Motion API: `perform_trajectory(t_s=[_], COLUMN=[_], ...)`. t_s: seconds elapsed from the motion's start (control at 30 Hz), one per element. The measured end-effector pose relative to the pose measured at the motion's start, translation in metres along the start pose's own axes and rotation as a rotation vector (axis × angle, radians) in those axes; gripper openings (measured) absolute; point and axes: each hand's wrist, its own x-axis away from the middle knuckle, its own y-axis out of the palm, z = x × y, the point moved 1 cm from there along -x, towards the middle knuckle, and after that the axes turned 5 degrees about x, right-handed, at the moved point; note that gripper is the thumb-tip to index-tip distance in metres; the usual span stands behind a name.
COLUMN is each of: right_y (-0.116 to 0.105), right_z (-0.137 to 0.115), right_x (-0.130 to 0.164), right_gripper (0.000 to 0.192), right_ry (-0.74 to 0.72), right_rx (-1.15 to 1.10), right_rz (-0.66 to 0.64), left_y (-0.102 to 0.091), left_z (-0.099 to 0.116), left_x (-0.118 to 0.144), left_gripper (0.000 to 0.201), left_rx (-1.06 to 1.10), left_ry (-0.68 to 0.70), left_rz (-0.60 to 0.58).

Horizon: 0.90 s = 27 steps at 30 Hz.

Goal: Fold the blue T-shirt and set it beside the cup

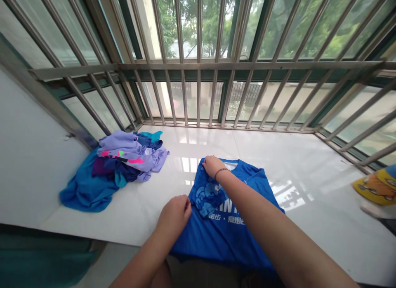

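Note:
A blue T-shirt (216, 238) with white lettering lies spread on the white ledge, its collar toward the window and its lower end at the near edge. One sleeve, with a lighter blue pattern, is folded inward over the chest print. My left hand (175, 211) pinches the shirt's left edge near the sleeve's underside. At the left shoulder, beside the collar, my right hand (213, 166) has its fingers closed on the fabric. My right forearm crosses over the shirt and hides part of the lettering.
A heap of crumpled clothes (123, 156) in lilac, blue and purple lies at the left by the wall. Metal window bars (199, 96) rise behind the white ledge (297, 164). A yellow patterned item (375, 187) stands at the right edge. Dark green cloth (43, 259) shows at lower left.

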Motion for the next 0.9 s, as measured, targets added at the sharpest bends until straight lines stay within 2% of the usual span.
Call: perform_trajectory(t_s=[0.07, 0.13, 0.17, 0.23, 0.27, 0.47, 0.57, 0.63, 0.7, 0.8, 0.9], right_y=[0.001, 0.002, 0.003, 0.006, 0.008, 0.02, 0.015, 0.005, -0.01, -0.036, -0.056], right_z=[-0.002, -0.006, -0.008, -0.013, -0.015, -0.025, -0.017, 0.002, 0.035, 0.104, 0.175], right_x=[-0.007, -0.014, -0.018, -0.025, -0.028, -0.038, -0.034, -0.028, -0.018, 0.003, 0.029], right_gripper=[0.03, 0.03, 0.028, 0.025, 0.022, 0.014, 0.018, 0.022, 0.026, 0.029, 0.028], right_ry=[0.001, -0.004, -0.009, -0.025, -0.034, -0.102, -0.132, -0.12, -0.07, 0.049, 0.166], right_rx=[-0.037, -0.072, -0.087, -0.109, -0.118, -0.136, -0.132, -0.117, -0.087, -0.026, 0.018], right_rz=[0.019, 0.039, 0.047, 0.054, 0.054, 0.071, 0.116, 0.156, 0.192, 0.217, 0.188], left_y=[0.0, 0.002, 0.003, 0.007, 0.009, 0.01, 0.007, 0.003, -0.003, -0.015, -0.023], left_z=[-0.005, -0.009, -0.01, -0.012, -0.013, -0.021, -0.023, -0.024, -0.023, -0.019, -0.007], left_x=[-0.001, 0.0, 0.0, 0.0, 0.0, -0.005, -0.004, -0.005, -0.014, -0.044, -0.09], left_gripper=[0.015, 0.003, 0.009, 0.032, 0.036, 0.034, 0.033, 0.03, 0.022, 0.026, 0.022], left_rx=[0.119, 0.189, 0.195, 0.153, 0.116, 0.011, 0.0, -0.006, -0.039, -0.097, -0.054], left_ry=[-0.035, -0.002, 0.031, 0.072, 0.073, 0.023, 0.053, 0.066, 0.064, 0.084, 0.21], left_rz=[0.028, 0.07, 0.087, 0.102, 0.099, 0.103, 0.067, 0.053, 0.059, 0.12, 0.192])
